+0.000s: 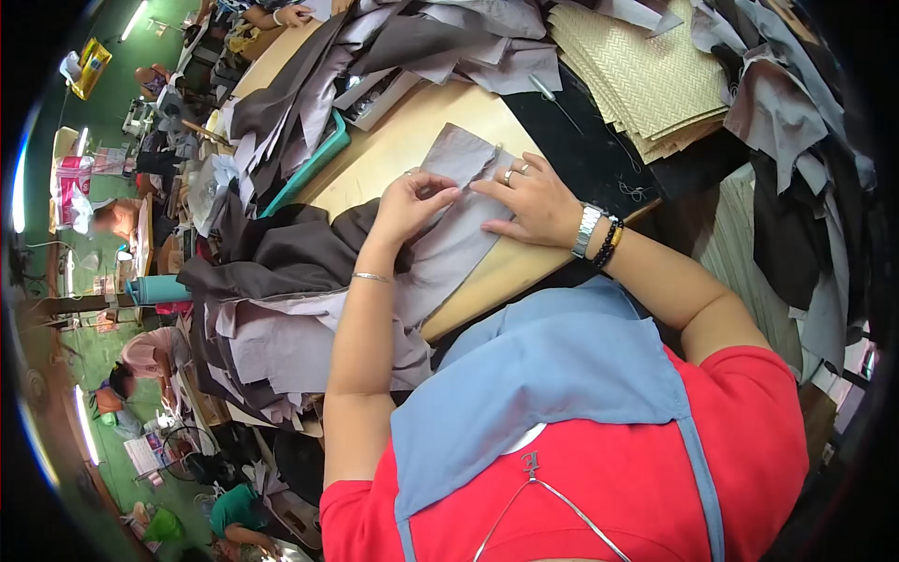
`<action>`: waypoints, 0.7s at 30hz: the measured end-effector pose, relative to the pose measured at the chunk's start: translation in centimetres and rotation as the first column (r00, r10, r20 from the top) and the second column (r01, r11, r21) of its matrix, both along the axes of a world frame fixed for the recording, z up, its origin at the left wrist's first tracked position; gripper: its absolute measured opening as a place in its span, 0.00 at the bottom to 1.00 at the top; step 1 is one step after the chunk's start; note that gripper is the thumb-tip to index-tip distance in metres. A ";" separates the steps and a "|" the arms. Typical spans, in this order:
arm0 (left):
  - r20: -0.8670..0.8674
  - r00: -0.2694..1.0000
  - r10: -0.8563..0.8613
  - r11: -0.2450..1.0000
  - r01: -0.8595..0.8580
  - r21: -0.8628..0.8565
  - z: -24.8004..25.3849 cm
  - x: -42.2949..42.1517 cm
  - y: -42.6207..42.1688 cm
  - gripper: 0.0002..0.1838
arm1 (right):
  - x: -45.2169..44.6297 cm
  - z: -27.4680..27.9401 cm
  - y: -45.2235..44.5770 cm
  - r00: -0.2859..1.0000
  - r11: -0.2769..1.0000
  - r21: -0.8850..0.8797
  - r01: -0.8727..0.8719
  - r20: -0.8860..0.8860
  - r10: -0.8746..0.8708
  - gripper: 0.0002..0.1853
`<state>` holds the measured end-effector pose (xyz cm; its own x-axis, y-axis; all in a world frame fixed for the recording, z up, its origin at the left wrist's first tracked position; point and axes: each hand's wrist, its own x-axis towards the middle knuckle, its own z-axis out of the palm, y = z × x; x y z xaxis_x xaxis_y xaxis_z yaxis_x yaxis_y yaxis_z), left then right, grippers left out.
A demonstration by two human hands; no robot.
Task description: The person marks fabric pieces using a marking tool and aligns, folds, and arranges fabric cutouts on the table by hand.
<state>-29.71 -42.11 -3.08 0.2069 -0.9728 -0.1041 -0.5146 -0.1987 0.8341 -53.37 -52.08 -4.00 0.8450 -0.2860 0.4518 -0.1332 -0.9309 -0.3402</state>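
Note:
A grey cloth piece (456, 245) lies across the pale wooden board in front of me, with a fold or seam near its upper part. My left hand (419, 204) pinches the cloth at this fold between thumb and index finger. From the right, my right hand (540, 201) rests on the same cloth, its index fingertip close to the left fingertips and its thumb held apart. Dark brown cloth (300, 248) is bunched beside my left wrist. Under my left forearm, more grey cloth (281, 342) hangs over the board's edge.
Piles of dark and grey cloth (412, 42) lie at the back, near a teal tray (309, 164). A thin pointed tool (552, 98) lies on black material. Woven yellowish sheets (646, 75) are stacked at right. Other people work along the left side.

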 end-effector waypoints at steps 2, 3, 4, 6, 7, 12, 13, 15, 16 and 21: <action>-0.100 0.995 0.023 0.996 -0.014 0.084 0.4 0.1 -0.2 0.15 | 0.1 0.0 0.1 1.000 1.000 -0.004 -0.001 -0.018 0.001 0.30; -0.085 0.996 0.025 0.993 -0.015 0.116 0.5 0.2 -0.2 0.15 | 0.1 0.1 0.0 1.000 1.000 -0.008 -0.002 -0.025 0.001 0.31; -0.069 0.997 0.027 0.989 -0.016 0.148 0.6 0.3 -0.3 0.15 | 0.0 0.1 0.0 1.000 1.000 0.000 -0.006 -0.028 0.006 0.32; -0.051 0.998 0.024 0.985 -0.015 0.172 0.6 0.6 -0.7 0.15 | 0.0 0.0 -0.1 0.999 1.000 0.013 -0.017 -0.033 0.018 0.33; -0.050 0.999 0.021 0.986 -0.013 0.169 0.4 0.7 -0.7 0.14 | 0.0 0.0 -0.1 0.999 1.000 0.002 -0.013 -0.030 0.013 0.33; -0.064 0.998 0.028 0.990 -0.018 0.139 0.2 0.4 -0.6 0.13 | 0.2 0.2 0.1 0.999 1.000 -0.023 -0.001 -0.039 0.000 0.33; -0.070 0.997 0.033 0.991 -0.024 0.133 0.3 0.3 -0.6 0.13 | 0.2 0.1 0.0 0.998 1.000 -0.012 -0.008 -0.056 0.008 0.33; -0.037 0.999 0.040 0.992 -0.035 0.122 0.2 0.1 -0.6 0.13 | 0.2 0.1 -0.1 0.996 1.000 0.010 -0.021 -0.090 0.022 0.33; 0.002 0.999 0.042 0.992 -0.042 0.117 0.0 0.0 -0.6 0.13 | 0.2 0.1 -0.1 0.995 1.000 0.014 -0.024 -0.097 0.025 0.33; 0.273 0.961 0.037 0.995 -0.061 0.082 1.8 -2.1 -0.3 0.14 | 0.3 0.0 -0.2 0.996 0.999 -0.015 -0.028 -0.080 0.027 0.35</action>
<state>-31.79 -42.44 -1.26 0.2866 -0.9501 -0.1229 -0.7062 -0.2963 0.6430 -53.11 -52.28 -4.05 0.8860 -0.2554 0.3871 -0.1337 -0.9399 -0.3141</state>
